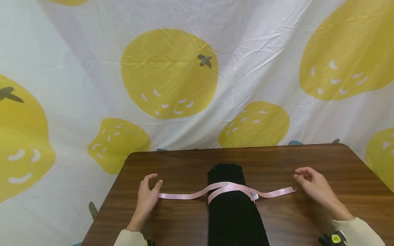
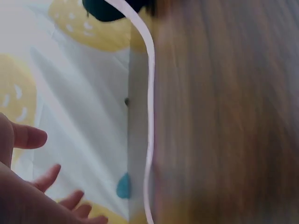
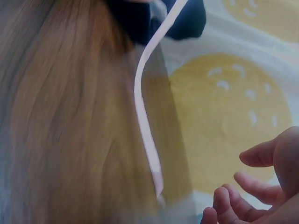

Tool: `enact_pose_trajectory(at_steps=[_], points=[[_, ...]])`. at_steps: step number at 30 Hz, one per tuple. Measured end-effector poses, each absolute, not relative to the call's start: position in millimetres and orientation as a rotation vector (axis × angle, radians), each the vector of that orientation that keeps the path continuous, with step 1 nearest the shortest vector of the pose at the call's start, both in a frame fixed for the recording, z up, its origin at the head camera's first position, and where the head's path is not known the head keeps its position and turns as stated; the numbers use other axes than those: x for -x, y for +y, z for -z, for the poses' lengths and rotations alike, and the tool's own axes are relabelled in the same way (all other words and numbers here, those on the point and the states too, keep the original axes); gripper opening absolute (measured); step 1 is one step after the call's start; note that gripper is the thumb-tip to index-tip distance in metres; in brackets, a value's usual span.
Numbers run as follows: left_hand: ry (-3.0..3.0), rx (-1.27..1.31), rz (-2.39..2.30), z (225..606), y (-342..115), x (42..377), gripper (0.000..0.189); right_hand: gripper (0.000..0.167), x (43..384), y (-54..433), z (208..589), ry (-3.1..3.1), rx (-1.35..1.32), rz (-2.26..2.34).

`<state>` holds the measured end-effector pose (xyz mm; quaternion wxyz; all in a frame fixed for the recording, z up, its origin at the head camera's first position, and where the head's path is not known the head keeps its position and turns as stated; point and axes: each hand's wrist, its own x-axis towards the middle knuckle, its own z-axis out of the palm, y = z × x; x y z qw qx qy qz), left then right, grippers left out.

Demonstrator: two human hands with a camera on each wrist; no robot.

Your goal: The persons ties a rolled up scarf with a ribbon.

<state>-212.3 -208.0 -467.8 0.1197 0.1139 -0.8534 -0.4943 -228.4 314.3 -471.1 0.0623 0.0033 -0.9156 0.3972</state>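
Note:
A pink ribbon (image 1: 181, 196) crosses over a long black object (image 1: 231, 218), whose kind I cannot tell, with its two tails spread left and right on the table. My left hand (image 1: 147, 196) is beside the end of the left tail, fingers loosely bent and holding nothing. Just past the right tail's tip is my right hand (image 1: 317, 188), also holding nothing. In the left wrist view the ribbon (image 2: 150, 93) runs apart from the fingers (image 2: 46, 179). The right wrist view likewise has a gap between the ribbon's tip (image 3: 159, 184) and the fingers (image 3: 254, 186).
The brown wooden table (image 1: 178, 229) has rounded far corners. Behind it hangs a white cloth (image 1: 92, 85) with yellow fruit prints. A small shiny piece (image 1: 254, 196) sits by the ribbon on the black object's right side.

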Motion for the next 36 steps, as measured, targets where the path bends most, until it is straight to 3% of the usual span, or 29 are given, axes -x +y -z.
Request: enact_pose_trajectory(at_steps=[13,23,36], points=[[-2.424,0.178,1.758,451.8,-146.6,228.0,0.017,0.014,228.4,254.0,445.6,-2.687,-0.434,-1.508],[-2.597,0.509,1.695,449.8,-106.5,230.8,0.018,0.008,226.6,209.1,437.8,-2.613,-0.767,-1.633],[-2.615,0.587,1.758,464.0,-86.1,237.3,0.023,0.014,231.3,183.4,447.9,-2.717,-0.77,-1.569]])
